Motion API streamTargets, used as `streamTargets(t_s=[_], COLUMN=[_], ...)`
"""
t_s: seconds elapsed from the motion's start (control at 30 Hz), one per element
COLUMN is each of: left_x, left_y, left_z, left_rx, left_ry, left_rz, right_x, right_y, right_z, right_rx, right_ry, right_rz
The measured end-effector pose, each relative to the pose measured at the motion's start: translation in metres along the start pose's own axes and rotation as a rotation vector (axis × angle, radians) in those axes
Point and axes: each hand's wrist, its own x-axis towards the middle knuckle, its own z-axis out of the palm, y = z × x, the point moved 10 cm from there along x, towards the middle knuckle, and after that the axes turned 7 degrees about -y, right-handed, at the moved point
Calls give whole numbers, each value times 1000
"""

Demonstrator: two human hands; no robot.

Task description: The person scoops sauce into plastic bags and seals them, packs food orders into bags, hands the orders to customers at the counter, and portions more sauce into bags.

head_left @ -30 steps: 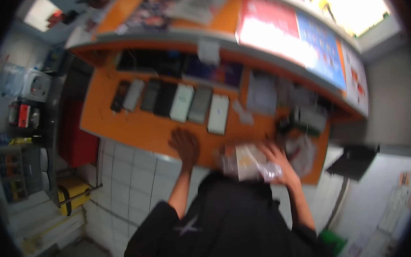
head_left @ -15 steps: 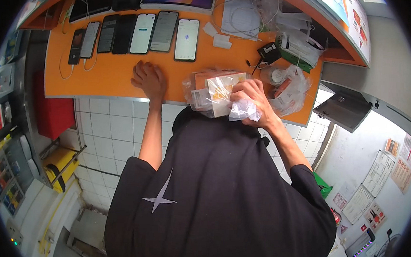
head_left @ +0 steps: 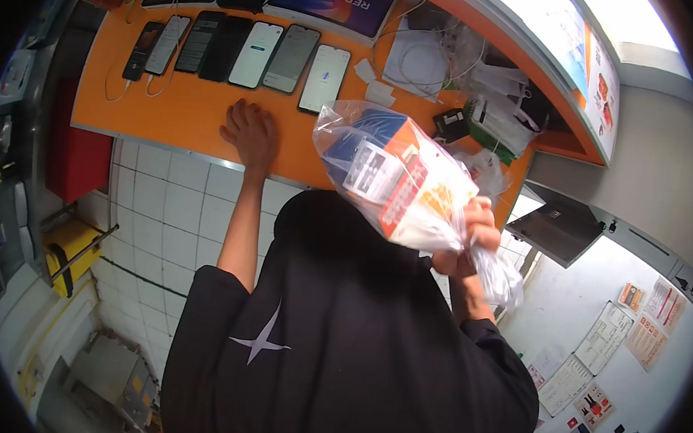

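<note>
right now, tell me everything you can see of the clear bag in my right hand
The bag is clear, creased, shiny plastic around a box with blue, orange, red and white areas and a white label. The fingers of your right hand grip its bunched neck, a loose tail sticking out beyond. It is tilted and, in view, overlaps the orange table; whether they touch is unclear.

Our right hand grips the gathered neck of a clear plastic bag, printed box inside. Our left hand rests palm down on the orange counter, near a row of seven phones.
</note>
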Motion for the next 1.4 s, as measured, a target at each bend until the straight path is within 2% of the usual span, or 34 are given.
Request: streamTargets(t_s=[0.03, 0.13, 0.27, 0.37, 0.43, 0.57, 0.63, 0.9, 1.07, 1.1, 1.17, 1.23, 1.27, 1.3, 1.37, 1.4], left_x=[1, -2, 0, 0, -1, -7, -6, -5, -6, -9, -1, -10, -12, -15, -22, -28], left_y=[0, 2, 4, 3, 4, 9, 8, 5, 2, -7, 22, 102, 127, 152, 186, 198], left_z=[0, -1, -7, -6, -4, -4, -4, -5, -4, 9, 2, -92, -132, -165, -206, -207], left_rx=[3, -10, 36, 26, 44, 102, 49, 19, -32, -351, -997, -1606, -1561, -1514, -1615, -1618], left_ry=[-3, -19, 16, 20, 3, 76, 54, 40, 42, -178, -595, -812, -772, -727, -637, -721], left_rz=[-1, 0, 18, 20, 15, 80, 88, 60, 71, 7, -129, -163, -35, 100, 130, 82], right_x=[-1, -10, -9, 6, 30, 75, 82, 44, 29, 24, 15, 11, 16, 20, 27, 25], right_y=[-8, -16, -22, -17, -19, -40, -52, -97, -118, -120, -124, -133, -133, -134, -135, -134], right_z=[-8, -20, -28, -34, -33, -34, -36, -45, -24, -23, -20, -23, -20, -18, -11, -9], right_rx=[47, 10, 24, 183, 225, -65, -68, -122, -153, -155, -157, -129, -90, -56, 6, -55], right_ry=[110, 208, 229, 331, 234, -166, -178, 296, 173, 181, 197, 208, 13, 13, 17, -21], right_rz=[-48, 35, 69, 95, 155, 229, 172, -143, -44, -15, 43, 25, 89, 45, -44, 63])
